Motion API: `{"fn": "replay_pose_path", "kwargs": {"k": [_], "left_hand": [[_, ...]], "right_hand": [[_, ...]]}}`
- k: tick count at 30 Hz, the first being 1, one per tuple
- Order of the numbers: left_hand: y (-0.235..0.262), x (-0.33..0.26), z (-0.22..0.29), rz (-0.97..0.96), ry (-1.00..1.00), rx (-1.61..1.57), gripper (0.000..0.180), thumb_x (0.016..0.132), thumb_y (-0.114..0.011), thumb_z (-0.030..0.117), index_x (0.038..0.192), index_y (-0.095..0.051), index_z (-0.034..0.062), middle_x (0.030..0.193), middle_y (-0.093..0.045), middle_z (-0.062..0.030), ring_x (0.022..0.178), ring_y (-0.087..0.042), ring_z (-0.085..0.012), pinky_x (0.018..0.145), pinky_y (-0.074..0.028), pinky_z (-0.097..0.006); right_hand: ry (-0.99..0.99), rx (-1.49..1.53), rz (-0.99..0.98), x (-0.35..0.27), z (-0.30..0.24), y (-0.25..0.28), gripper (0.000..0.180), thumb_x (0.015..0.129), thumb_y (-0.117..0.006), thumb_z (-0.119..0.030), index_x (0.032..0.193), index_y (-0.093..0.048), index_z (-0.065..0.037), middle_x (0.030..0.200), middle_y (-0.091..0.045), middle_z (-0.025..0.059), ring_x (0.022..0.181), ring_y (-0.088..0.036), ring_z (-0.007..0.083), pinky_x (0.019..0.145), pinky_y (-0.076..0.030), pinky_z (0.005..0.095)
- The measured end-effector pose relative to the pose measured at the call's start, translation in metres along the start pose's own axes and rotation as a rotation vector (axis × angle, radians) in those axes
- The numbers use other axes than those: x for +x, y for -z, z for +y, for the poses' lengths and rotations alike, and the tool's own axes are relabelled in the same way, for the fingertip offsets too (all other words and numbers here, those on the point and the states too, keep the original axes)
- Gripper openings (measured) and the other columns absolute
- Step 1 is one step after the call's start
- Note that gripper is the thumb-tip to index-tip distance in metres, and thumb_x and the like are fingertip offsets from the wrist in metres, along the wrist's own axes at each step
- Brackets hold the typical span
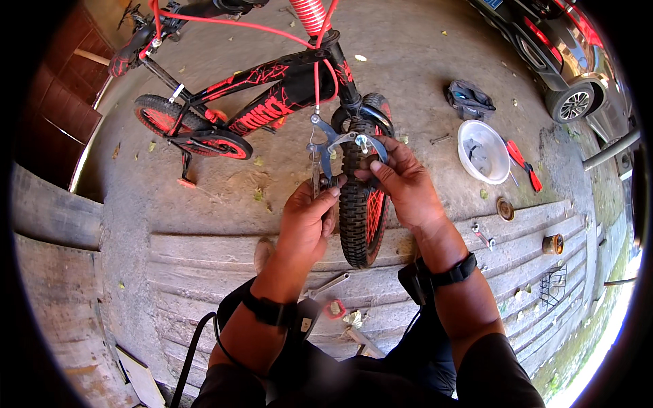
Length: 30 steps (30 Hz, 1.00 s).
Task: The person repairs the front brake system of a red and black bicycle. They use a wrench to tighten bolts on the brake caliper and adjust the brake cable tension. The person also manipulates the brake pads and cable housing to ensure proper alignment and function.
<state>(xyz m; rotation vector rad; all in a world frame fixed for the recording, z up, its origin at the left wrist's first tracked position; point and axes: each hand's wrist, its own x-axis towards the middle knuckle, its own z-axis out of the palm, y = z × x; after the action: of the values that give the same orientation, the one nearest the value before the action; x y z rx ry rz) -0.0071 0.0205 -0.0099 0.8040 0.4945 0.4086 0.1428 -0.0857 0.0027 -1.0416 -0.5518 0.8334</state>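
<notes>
A black and red child's bicycle stands ahead, its knobbly front tyre pointing toward me. A grey caliper brake straddles the front wheel, with a red cable running up from its left arm. My left hand is closed on a slim silver tool, which looks like a wrench and points up beside the left brake arm. Its thumb and fingertips pinch close to the brake pad there. On the other side of the tyre, my right hand pinches the lower end of the right brake arm; its fingertips are partly hidden.
Right of the wheel are a white plastic tub, red-handled pliers or cutters, a dark bag and a small tin. A wrench lies on the ridged concrete steps by my knees. A parked car stands far right.
</notes>
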Motion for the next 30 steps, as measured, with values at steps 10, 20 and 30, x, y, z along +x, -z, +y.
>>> {"fn": "replay_pose_path", "kwargs": {"k": [10,20,30], "left_hand": [[-0.018,0.014,-0.006,0.172,-0.06,0.16,0.017,0.086,-0.069,0.014,0.095,-0.057,0.0061,0.066,-0.053,0.0032,0.044,-0.037,-0.0032,0.039,-0.027,-0.02],[0.003,0.053,-0.022,0.23,-0.269,0.324,0.014,0.083,-0.066,0.006,0.094,-0.058,0.0067,0.067,-0.052,0.0036,0.048,-0.04,-0.0037,0.04,-0.029,-0.023],[0.002,0.051,-0.019,0.23,-0.221,0.261,0.014,0.083,-0.068,0.006,0.093,-0.059,0.0078,0.068,-0.053,0.0044,0.049,-0.04,-0.003,0.042,-0.029,-0.021]], "right_hand": [[0.143,-0.359,0.018,-0.012,0.011,-0.003,0.067,0.082,-0.058,0.014,0.14,-0.027,0.0,0.117,-0.057,0.0086,0.108,-0.056,0.0135,0.096,-0.044,0.0294],[0.299,-0.713,0.164,-0.003,0.023,0.013,0.055,0.077,-0.063,0.003,0.128,-0.044,-0.004,0.089,-0.06,0.0085,0.079,-0.061,0.0194,0.072,-0.05,0.0316],[0.293,-0.712,0.169,0.0,0.025,0.014,0.052,0.079,-0.061,0.006,0.127,-0.046,-0.005,0.091,-0.059,0.0042,0.083,-0.058,0.0133,0.075,-0.05,0.0277]]}}
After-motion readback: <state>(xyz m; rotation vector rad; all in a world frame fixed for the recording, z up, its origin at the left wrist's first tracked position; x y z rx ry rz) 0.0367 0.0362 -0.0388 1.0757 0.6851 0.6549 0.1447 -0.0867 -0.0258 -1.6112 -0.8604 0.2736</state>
